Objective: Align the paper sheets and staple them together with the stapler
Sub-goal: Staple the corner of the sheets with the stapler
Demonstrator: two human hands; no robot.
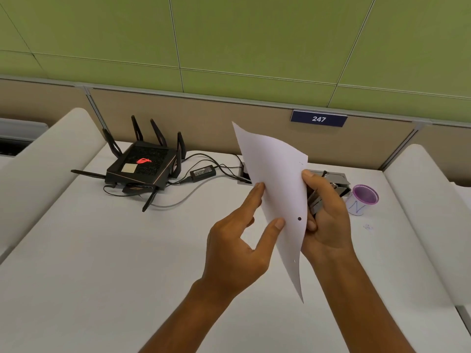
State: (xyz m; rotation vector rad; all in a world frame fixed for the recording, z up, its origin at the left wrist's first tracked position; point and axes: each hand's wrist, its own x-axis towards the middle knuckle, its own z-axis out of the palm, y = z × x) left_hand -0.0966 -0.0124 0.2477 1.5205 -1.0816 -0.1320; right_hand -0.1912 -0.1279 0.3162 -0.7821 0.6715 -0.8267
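I held the sheets (pixel 275 189) up in the air above the worktop (pixel 114 250), tilted and curved, their top corner pointing up toward the partition and their bottom corner hanging down between my wrists. From this angle I could not tell how many sheets there were or whether their edges lined up. A dark dot showed near the right edge of the front sheet.

My left hand (pixel 239 240) pinched the left edge, the thumb lying on the front face and the fingers (pixel 256 194) reaching up along the back of that edge. My right hand (pixel 326 220) was curled round the stapler (pixel 316 200), which sat behind the right edge of the sheets; its thumb pressed against that edge near the top. Only the metal end of the stapler showed between the paper and my palm, so I could not tell whether the sheets sat in its mouth.

Just beyond my right hand stood a small cup (pixel 363 198) with a purple rim, and behind that a grey box, partly hidden. To the left, well apart from the sheets, a black router (pixel 142 166) with upright antennas sat near the back of the worktop, with a power brick (pixel 202 172) and cables between it and the sheets. The white surface under and in front of my hands lay bare. Padded white rails bordered the worktop on both sides, and a sign (pixel 318 119) reading 247 hung on the partition.
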